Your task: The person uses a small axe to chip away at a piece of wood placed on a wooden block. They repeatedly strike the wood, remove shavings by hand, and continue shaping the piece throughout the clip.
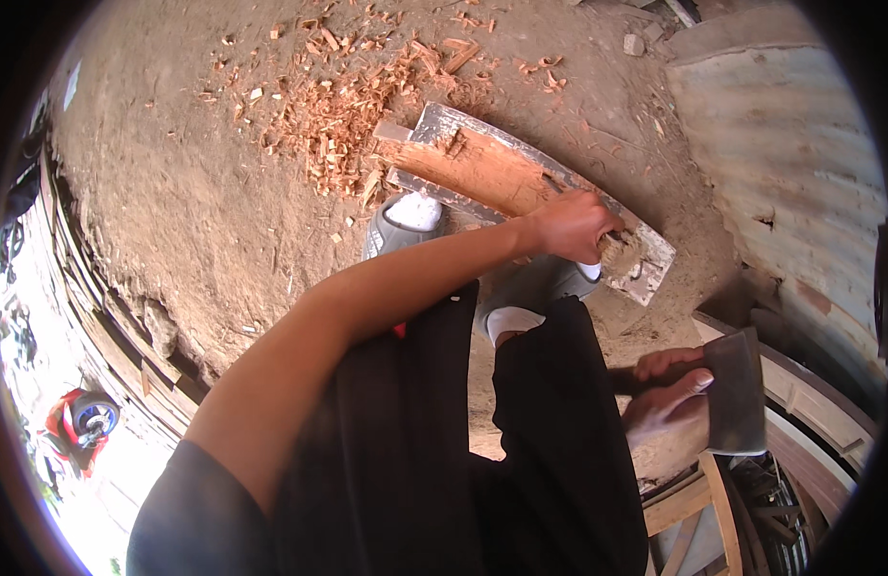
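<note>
My left hand (pixel 574 226) is closed on the right end of a wooden piece (pixel 502 173), which has a pale orange hewn middle and weathered, flaking edges, lying slantwise across the dirt by my shoes (pixel 401 230). At the lower right, my right hand (pixel 667 403) is closed around the handle of a tool with a broad dark rectangular metal blade (pixel 737 389), beside my right leg and apart from the wooden piece.
Wood shavings (pixel 338 115) litter the dirt floor (pixel 175 211) beyond the piece. A corrugated metal sheet (pixel 780 173) stands at right, over stacked boards (pixel 814 394) and a wooden frame (pixel 718 509). Planks (pixel 118 317) line the left, with a red motorbike (pixel 79 427) outside.
</note>
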{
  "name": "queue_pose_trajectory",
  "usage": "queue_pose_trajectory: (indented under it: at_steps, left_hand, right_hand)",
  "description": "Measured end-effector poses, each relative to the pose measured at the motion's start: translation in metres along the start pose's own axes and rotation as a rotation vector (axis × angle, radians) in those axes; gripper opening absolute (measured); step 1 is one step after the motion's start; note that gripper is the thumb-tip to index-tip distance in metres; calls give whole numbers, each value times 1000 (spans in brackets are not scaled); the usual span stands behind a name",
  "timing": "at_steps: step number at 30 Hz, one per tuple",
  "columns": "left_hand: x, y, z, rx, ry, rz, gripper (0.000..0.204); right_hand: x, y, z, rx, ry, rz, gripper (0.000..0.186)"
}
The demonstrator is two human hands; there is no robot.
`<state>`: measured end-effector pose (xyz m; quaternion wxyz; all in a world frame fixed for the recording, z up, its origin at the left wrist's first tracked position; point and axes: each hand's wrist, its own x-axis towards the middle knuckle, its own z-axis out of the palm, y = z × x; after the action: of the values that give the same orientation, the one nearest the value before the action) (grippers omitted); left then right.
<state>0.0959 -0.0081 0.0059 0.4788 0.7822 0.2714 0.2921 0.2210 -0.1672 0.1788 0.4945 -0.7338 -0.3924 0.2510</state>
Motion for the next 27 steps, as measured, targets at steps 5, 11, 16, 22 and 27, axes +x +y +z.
queue_pose_trajectory:
  at_steps: [5,11,16,22,27]
  left_hand:
    - [-2,-2,1,-12,25,-10,31]
    - [1,1,-3,-7,28,-65,35]
    - [11,6,1,5,-10,-47,33]
    - [4,0,-1,2,3,-80,34]
    - [4,6,-7,12,23,-103,38]
  right_hand:
    - [7,32,29,-308,-159,403,28]
    - [21,-24,2,-195,-33,158,20]
    - [18,10,-3,168,45,24,20]
    - [23,48,-2,-475,-167,49,25]
    - [26,-34,-3,-246,106,83,19]
